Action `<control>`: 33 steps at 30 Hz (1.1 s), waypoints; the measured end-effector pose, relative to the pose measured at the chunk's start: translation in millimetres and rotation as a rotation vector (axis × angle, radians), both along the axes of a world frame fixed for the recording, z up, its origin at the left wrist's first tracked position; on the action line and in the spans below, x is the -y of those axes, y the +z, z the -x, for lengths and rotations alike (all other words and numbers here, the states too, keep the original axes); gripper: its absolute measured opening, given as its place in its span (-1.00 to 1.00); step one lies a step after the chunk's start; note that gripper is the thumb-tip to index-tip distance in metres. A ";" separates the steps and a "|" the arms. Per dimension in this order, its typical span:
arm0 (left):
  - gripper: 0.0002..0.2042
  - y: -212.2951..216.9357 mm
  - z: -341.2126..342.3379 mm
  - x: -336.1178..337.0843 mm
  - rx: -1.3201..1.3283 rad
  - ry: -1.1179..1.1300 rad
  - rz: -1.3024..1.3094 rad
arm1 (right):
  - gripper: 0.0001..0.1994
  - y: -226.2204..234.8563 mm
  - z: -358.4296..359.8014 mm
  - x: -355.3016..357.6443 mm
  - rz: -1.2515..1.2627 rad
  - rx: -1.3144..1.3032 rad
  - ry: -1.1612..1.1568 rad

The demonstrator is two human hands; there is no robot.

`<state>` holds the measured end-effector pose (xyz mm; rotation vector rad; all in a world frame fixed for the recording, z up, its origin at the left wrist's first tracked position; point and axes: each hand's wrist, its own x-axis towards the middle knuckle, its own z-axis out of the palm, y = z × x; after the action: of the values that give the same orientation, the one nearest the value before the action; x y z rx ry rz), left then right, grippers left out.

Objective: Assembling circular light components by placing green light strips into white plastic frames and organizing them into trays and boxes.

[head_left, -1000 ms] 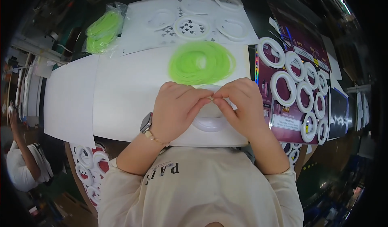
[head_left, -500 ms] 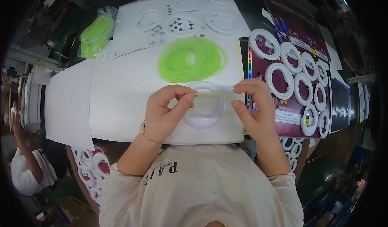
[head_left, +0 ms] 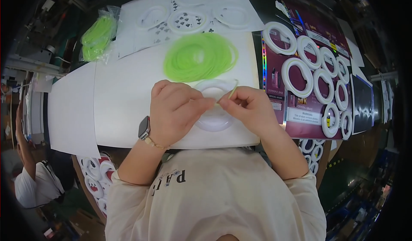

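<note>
A thin yellow-green strand (head_left: 234, 87) runs between my two hands, its free end sticking up above the right one. My left hand (head_left: 175, 114) is closed in a pinch, fingertips against those of the right hand. My right hand (head_left: 252, 110) pinches the strand between thumb and fingers. Under both hands a white ring (head_left: 214, 124) lies on the white sheet, partly covered by them. Just beyond the ring is a loose coil of bright green strands (head_left: 199, 57).
Several white rings (head_left: 297, 77) rest on dark red printed card at right; more rings (head_left: 188, 22) lie on paper at the far side. A clear bag of green strands (head_left: 98, 38) sits far left. Another person (head_left: 36, 183) is at the left edge.
My hands were apart with the strand stretched between them; now they have come together over the ring, fingertips meeting. The left hand has turned, showing its back and the watch.
</note>
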<state>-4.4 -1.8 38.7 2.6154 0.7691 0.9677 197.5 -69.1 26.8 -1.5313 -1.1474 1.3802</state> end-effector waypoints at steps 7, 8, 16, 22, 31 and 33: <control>-0.85 -27.6 19.2 12.5 -0.233 -0.225 -0.018 | -0.88 -28.0 8.6 29.7 -0.123 0.394 0.147; -0.85 -31.6 21.0 14.0 -0.272 -0.254 0.014 | -0.84 -29.9 10.4 33.4 -0.125 0.387 0.123; -0.90 -41.9 20.8 16.3 -0.287 -0.212 0.111 | -0.85 -39.2 19.1 34.1 -0.350 0.618 0.110; -0.90 -45.0 15.7 17.2 -0.321 -0.200 0.122 | -0.83 -41.2 19.0 36.9 -0.332 0.641 0.065; -0.82 -42.6 9.4 20.9 -0.343 -0.240 0.120 | -0.33 -39.3 4.8 34.2 -0.324 0.704 -0.022; -0.81 -45.7 9.6 20.8 -0.333 -0.264 0.116 | -0.23 -46.5 -2.4 33.6 -0.394 0.713 -0.091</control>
<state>-14.0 -22.5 -6.9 2.7169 0.5100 0.4098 199.8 -102.7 -19.8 -1.7885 -1.6229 0.4834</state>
